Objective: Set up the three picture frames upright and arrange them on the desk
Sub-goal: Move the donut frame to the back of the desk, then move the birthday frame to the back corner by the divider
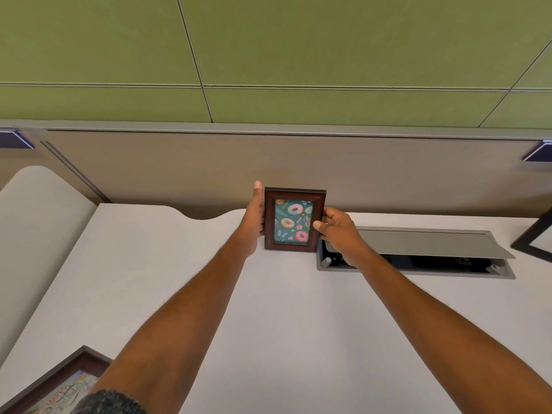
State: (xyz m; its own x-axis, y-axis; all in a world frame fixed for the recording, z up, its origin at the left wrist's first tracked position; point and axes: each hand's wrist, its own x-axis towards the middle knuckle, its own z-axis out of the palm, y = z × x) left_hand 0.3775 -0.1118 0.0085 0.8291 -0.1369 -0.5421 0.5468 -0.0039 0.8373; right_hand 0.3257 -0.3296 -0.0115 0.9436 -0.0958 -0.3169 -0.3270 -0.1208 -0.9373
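You have the donut frame (294,220) standing upright at the back of the tabletop (268,309), just left of the open cable hatch (418,252), picture toward you. Your left hand (254,225) lies flat and open along the frame's left edge, fingers straight up beside it. Your right hand (337,231) is curled round the right edge, thumb on the front moulding, fingers out of sight behind. Between them the frame is held; whether its bottom edge rests fully on the tabletop, and whether a back stand is out, you cannot tell from here.

A second frame, the birthday frame (59,386), lies flat well toward you and to the left of the hatch, partly under your left forearm. A dark frame (534,237) shows at the far right of the hatch, cut off by the view.

The risks, as a judgement: the donut frame sits right at the hatch's left end, so a nudge rightward as you let go could tip its corner into the opening. If the stand is not spread, the frame would likely fall forward or back against the partition (179,168) once both hands leave. Drawing your left arm back low could also drag the birthday frame.
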